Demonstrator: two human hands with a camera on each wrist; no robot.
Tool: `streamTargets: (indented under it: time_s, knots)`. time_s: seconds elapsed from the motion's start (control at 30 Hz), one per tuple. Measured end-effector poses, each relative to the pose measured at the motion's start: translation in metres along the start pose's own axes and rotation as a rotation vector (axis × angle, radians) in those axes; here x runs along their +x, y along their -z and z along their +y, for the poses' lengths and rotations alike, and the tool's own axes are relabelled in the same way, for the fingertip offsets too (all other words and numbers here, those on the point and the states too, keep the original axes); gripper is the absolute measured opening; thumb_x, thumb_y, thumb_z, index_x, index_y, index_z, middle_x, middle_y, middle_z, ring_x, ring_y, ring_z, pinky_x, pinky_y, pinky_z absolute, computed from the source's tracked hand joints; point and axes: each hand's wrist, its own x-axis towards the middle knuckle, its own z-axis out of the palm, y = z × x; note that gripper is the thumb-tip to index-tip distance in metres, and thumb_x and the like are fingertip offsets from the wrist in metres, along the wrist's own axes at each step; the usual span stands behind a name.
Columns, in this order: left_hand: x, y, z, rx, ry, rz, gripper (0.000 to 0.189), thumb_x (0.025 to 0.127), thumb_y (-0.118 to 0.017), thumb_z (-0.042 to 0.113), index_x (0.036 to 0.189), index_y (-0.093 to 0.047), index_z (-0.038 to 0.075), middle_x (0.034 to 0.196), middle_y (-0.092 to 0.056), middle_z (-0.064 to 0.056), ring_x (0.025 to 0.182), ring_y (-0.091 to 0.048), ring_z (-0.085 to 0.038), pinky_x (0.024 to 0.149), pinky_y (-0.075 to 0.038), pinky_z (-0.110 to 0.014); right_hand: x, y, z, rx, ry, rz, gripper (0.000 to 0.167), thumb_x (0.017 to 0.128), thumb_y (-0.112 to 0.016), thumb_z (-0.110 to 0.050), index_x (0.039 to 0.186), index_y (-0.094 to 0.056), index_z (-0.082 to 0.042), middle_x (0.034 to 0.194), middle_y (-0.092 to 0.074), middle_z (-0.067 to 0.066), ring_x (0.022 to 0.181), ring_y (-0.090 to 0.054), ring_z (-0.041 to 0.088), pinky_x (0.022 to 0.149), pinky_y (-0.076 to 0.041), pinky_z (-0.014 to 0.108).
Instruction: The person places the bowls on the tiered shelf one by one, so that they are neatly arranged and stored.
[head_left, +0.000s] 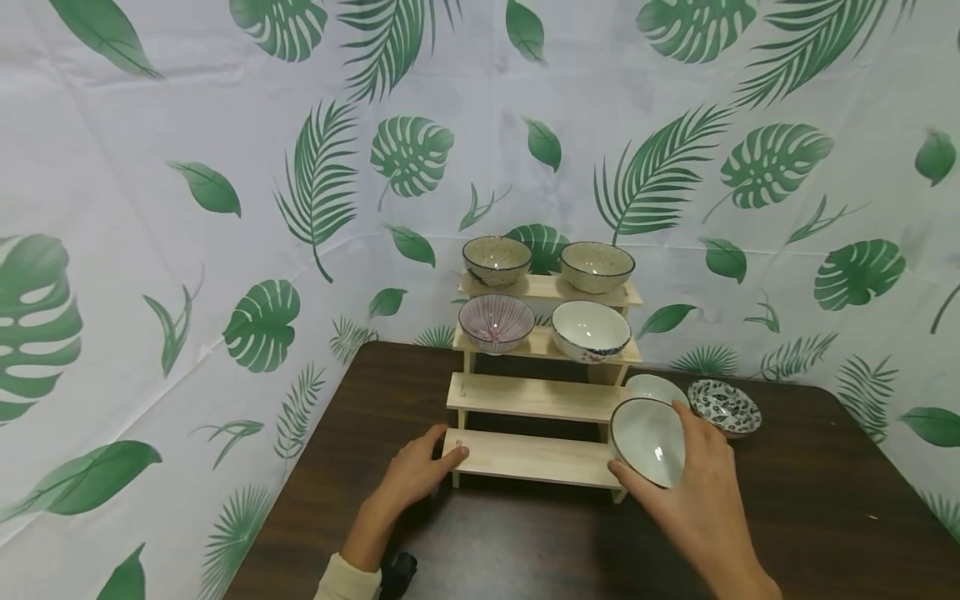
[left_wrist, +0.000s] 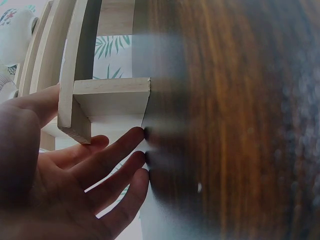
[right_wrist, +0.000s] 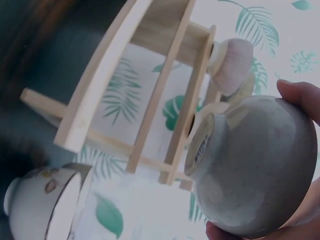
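My right hand grips a bowl by its sides, thumb at the near rim and fingers at the far side. The bowl is pale inside with a dark rim; its plain grey outside and foot face the right wrist camera. It is tilted, at the right end of a stepped wooden stand. At the stand's lowest left end, my left hand holds the plank, thumb on top and index finger at its underside. The other fingers of that hand reach down to the tabletop.
Two speckled bowls stand on the top step. A purple striped bowl and a white bowl sit one step lower. On the dark table, right of the stand, are a black-patterned bowl and a pale bowl.
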Motion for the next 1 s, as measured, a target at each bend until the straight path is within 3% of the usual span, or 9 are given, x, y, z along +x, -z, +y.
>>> streamTargets:
  time_s: [0.47,1.0]
  knots:
    - [0.000,0.000,0.000,0.005,0.002,0.004,0.073,0.096,-0.064,0.056,0.148,-0.052,0.005,0.139,-0.064,-0.024,0.125,-0.062,-0.047,0.100,-0.046,-0.068,0.008,-0.008,-0.021,0.013,-0.009,-0.072,0.110,0.072,-0.090,-0.055,0.159,-0.036,-0.012,0.148,-0.044,0.030,0.134,-0.041,0.053,0.094,-0.040,0.074]
    - [0.000,0.001,0.002,0.008,0.004,0.004,0.072,0.097,-0.064,0.055,0.147,-0.053,0.004,0.137,-0.065,-0.025,0.123,-0.063,-0.046,0.099,-0.048,-0.065,0.011,-0.014,-0.030,0.053,0.009,-0.080,0.110,0.072,-0.091,-0.054,0.159,-0.037,-0.013,0.147,-0.044,0.028,0.131,-0.041,0.050,0.096,-0.039,0.071]
